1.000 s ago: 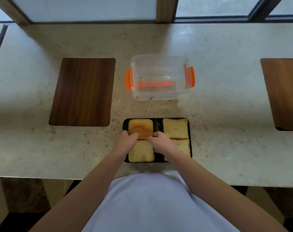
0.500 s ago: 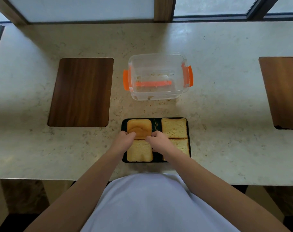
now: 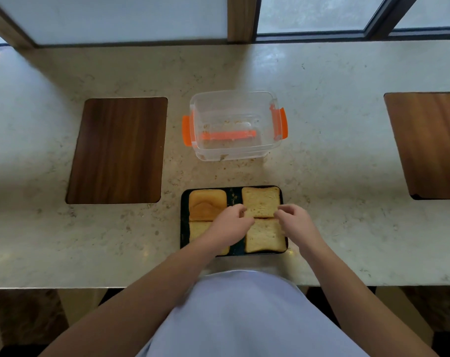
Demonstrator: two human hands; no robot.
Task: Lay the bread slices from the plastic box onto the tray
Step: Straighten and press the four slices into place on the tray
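Now both hands over tray [image 3: 184,229], four bread slices in two-by-two grid. Left hand [image 3: 231,224] and right hand [image 3: 294,221] flank far-right slice [image 3: 261,202], fingers curled at its near corners, seemingly nudging; firm pinch cannot tell. Risk: push too hard, slice rides over tray's 12 o'clock rim or crumbles more onto worktop [image 3: 334,163]. Tray's long axis runs 9 to 3 o'clock. Plastic box [image 3: 234,150] at 12 o'clock of tray, only crumbs inside.
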